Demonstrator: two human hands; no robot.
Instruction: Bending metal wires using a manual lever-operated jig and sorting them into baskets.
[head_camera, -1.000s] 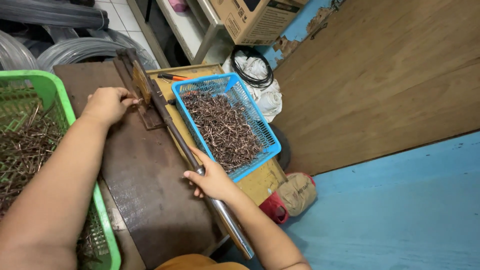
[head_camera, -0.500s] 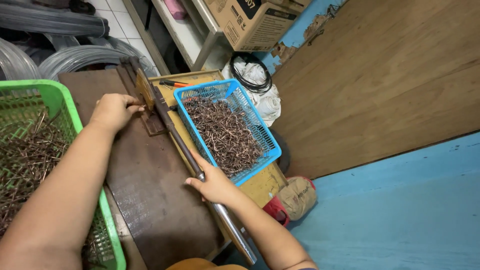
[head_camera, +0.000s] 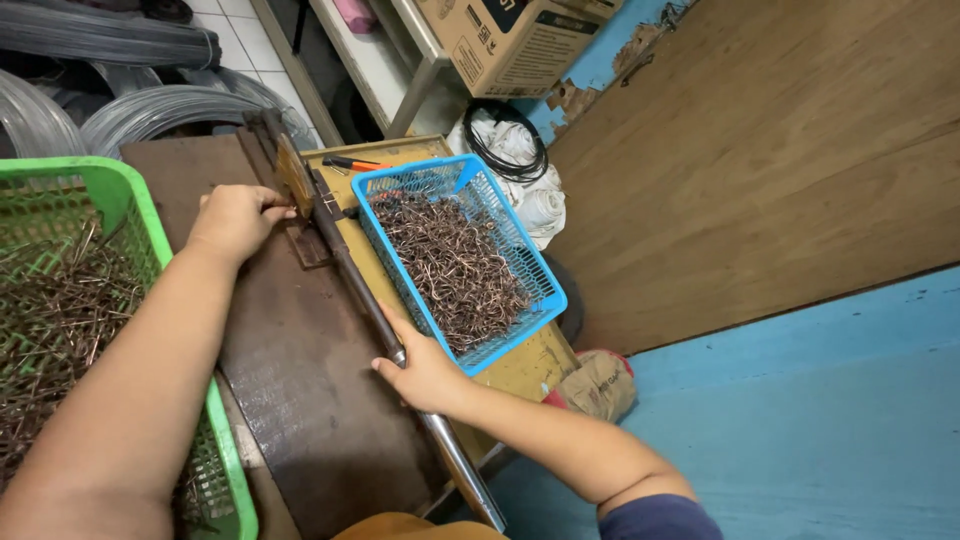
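- Lever (head_camera: 345, 265): long dark metal bar running along the right edge of the bench (head_camera: 300, 370), from the hinge block near the far end down to the near corner. Lower part is a shiny tube.
- Right hand (head_camera: 425, 372) is wrapped over the lever about midway, where dark bar meets the tube; fingers curled round it, thumb side up.
- Left hand (head_camera: 238, 218) sits at the hinge end, fingers pinched narrow at the small brass-coloured plate (head_camera: 294, 176). Looks like it holds a wire piece there, but can't confirm, too small.
- Handling, my read: lever is stiff, heavy steel, pivots at one end only. Best grip is far down the tube for leverage; bare metal may be slick.
- Blue basket (head_camera: 460, 262) just right of the lever, on a yellow board (head_camera: 520, 365), full of bent brown wire pieces. Light, springy, tangle easily.
- Green basket (head_camera: 130, 215) at the bench's left edge, holding straight wire lengths; cut off by the frame.
- Hidden: the jaw under the plate, lever's near tip (out of frame), left fingertips.
- Wire coils (head_camera: 150, 110) behind the bench, cardboard box (head_camera: 500, 40) on a shelf, orange-handled tool (head_camera: 355, 163) at the board's far edge.
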